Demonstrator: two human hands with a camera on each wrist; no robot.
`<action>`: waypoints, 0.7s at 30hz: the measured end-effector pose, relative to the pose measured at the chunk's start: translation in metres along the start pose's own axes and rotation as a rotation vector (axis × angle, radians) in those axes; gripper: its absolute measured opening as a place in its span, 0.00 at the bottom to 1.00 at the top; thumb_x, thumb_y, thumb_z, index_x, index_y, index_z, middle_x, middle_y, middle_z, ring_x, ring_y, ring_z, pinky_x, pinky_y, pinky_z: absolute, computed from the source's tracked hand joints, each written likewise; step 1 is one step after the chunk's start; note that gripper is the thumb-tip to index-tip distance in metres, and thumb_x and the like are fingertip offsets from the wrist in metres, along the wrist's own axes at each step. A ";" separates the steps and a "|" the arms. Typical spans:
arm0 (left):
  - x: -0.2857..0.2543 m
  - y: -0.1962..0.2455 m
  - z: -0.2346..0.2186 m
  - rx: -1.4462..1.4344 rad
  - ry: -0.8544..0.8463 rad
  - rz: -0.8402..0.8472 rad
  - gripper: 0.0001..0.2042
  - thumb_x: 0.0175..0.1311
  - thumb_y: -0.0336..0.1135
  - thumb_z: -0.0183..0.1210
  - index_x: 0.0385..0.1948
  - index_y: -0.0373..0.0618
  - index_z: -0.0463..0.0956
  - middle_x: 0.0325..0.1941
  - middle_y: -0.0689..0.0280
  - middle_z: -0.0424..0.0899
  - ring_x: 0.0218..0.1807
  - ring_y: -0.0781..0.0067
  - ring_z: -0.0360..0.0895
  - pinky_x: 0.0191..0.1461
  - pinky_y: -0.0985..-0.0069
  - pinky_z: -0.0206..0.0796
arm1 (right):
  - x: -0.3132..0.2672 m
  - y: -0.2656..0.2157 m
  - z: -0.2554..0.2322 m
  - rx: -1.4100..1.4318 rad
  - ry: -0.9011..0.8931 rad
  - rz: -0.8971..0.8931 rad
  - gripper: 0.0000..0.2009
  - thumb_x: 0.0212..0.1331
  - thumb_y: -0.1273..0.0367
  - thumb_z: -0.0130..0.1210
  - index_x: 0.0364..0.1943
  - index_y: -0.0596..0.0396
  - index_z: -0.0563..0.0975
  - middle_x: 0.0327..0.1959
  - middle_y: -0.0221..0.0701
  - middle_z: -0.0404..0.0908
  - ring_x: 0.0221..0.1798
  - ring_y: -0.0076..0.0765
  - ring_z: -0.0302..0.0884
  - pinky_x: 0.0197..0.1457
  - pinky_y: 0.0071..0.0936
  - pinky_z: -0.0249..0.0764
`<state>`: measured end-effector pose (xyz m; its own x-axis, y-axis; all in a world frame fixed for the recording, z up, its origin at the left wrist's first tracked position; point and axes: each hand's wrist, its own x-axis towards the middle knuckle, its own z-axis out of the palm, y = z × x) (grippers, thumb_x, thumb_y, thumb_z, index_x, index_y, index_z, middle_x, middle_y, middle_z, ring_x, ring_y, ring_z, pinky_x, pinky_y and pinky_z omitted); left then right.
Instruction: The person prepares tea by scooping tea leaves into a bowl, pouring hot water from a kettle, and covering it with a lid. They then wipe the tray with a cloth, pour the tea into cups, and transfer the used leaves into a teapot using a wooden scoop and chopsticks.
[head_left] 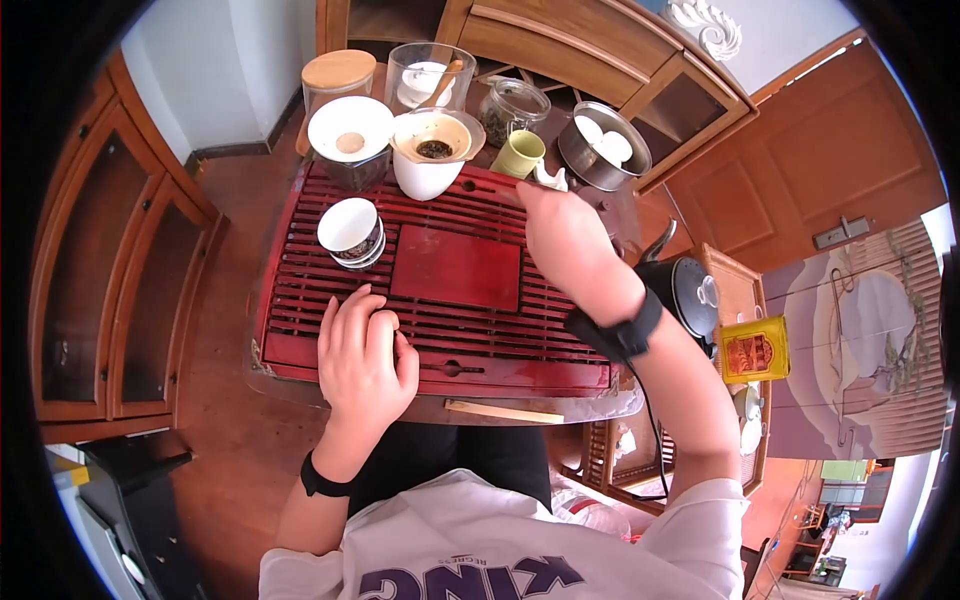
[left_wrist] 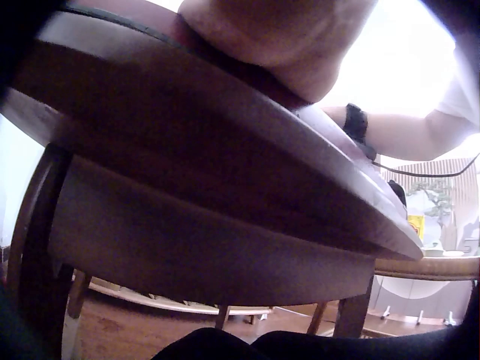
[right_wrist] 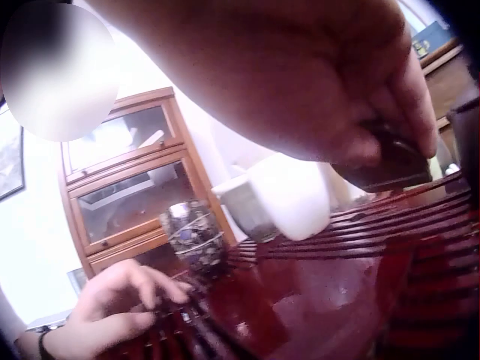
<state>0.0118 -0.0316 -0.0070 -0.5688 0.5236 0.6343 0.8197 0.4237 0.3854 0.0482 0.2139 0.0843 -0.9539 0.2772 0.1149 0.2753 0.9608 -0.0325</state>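
Note:
On the red slatted tea tray (head_left: 455, 380), my left hand (head_left: 362, 360) rests near the front left edge with loosely bent, empty fingers. Just beyond its fingertips stand stacked patterned cups (head_left: 351, 230). My right hand (head_left: 575, 245) is over the tray's right side, close to a green cup (head_left: 519, 154) and a small white figure (head_left: 550, 177). In the right wrist view, its thumb and fingers pinch a small dark object (right_wrist: 386, 171) just above the slats; the head view hides this object. The left wrist view mostly shows the table's underside.
Behind the tray stand a white cup with a strainer of leaves (head_left: 434, 150), a glass pitcher with a white top (head_left: 350, 130), a glass jar (head_left: 513, 112) and a metal bowl of white cups (head_left: 604, 150). A dark kettle (head_left: 680, 290) is at the right.

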 end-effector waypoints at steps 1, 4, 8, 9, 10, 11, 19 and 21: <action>0.000 0.001 0.000 0.003 -0.002 -0.002 0.10 0.49 0.25 0.58 0.34 0.44 0.70 0.48 0.58 0.77 0.58 0.52 0.75 0.67 0.49 0.62 | 0.010 0.011 0.009 -0.018 0.020 0.007 0.08 0.56 0.78 0.50 0.40 0.57 0.77 0.28 0.46 0.82 0.35 0.54 0.82 0.43 0.43 0.80; 0.000 0.000 0.000 0.008 0.000 0.002 0.10 0.49 0.25 0.58 0.34 0.44 0.70 0.48 0.58 0.77 0.58 0.52 0.76 0.67 0.49 0.62 | 0.030 0.011 0.021 -0.146 -0.002 0.005 0.07 0.60 0.76 0.52 0.39 0.57 0.78 0.29 0.43 0.84 0.36 0.46 0.86 0.38 0.39 0.83; 0.000 -0.001 -0.001 0.004 -0.005 0.004 0.10 0.49 0.24 0.58 0.34 0.44 0.70 0.47 0.58 0.78 0.58 0.52 0.76 0.67 0.49 0.62 | 0.039 0.009 0.031 -0.093 -0.024 0.000 0.09 0.60 0.75 0.52 0.43 0.57 0.79 0.31 0.43 0.85 0.38 0.45 0.86 0.39 0.39 0.83; 0.000 -0.001 -0.001 0.002 -0.006 0.005 0.10 0.49 0.24 0.58 0.34 0.44 0.70 0.48 0.58 0.78 0.58 0.52 0.76 0.67 0.50 0.63 | 0.034 0.005 0.027 -0.037 -0.051 -0.006 0.14 0.58 0.76 0.51 0.48 0.54 0.79 0.33 0.44 0.84 0.39 0.48 0.85 0.42 0.41 0.81; 0.001 0.000 -0.001 0.001 -0.008 0.006 0.10 0.49 0.24 0.58 0.34 0.44 0.70 0.48 0.58 0.78 0.58 0.52 0.76 0.67 0.50 0.63 | 0.028 0.001 0.024 0.018 -0.078 -0.010 0.20 0.56 0.78 0.49 0.53 0.51 0.79 0.35 0.46 0.84 0.40 0.51 0.83 0.44 0.43 0.79; 0.001 0.000 -0.001 0.007 -0.002 0.007 0.10 0.50 0.25 0.59 0.35 0.44 0.71 0.47 0.58 0.78 0.58 0.53 0.76 0.67 0.50 0.63 | 0.021 -0.001 0.029 0.028 -0.043 -0.035 0.21 0.57 0.78 0.48 0.55 0.49 0.78 0.35 0.45 0.84 0.39 0.50 0.83 0.43 0.43 0.79; 0.001 0.002 -0.002 -0.051 -0.015 0.021 0.14 0.53 0.29 0.64 0.43 0.44 0.75 0.49 0.60 0.79 0.58 0.56 0.76 0.68 0.50 0.62 | -0.053 -0.041 0.018 -0.138 -0.048 -0.183 0.14 0.56 0.75 0.51 0.48 0.53 0.71 0.33 0.35 0.80 0.38 0.39 0.83 0.39 0.31 0.80; 0.002 0.005 -0.006 -0.048 -0.056 0.061 0.18 0.52 0.28 0.66 0.47 0.43 0.77 0.52 0.61 0.79 0.60 0.57 0.76 0.68 0.50 0.61 | -0.067 -0.049 0.019 -0.069 0.022 -0.212 0.14 0.55 0.75 0.51 0.47 0.53 0.70 0.34 0.35 0.80 0.39 0.38 0.83 0.40 0.31 0.80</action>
<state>0.0146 -0.0326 -0.0001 -0.5193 0.5887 0.6195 0.8546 0.3547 0.3794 0.0968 0.1479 0.0596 -0.9887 0.0684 0.1332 0.0773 0.9950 0.0627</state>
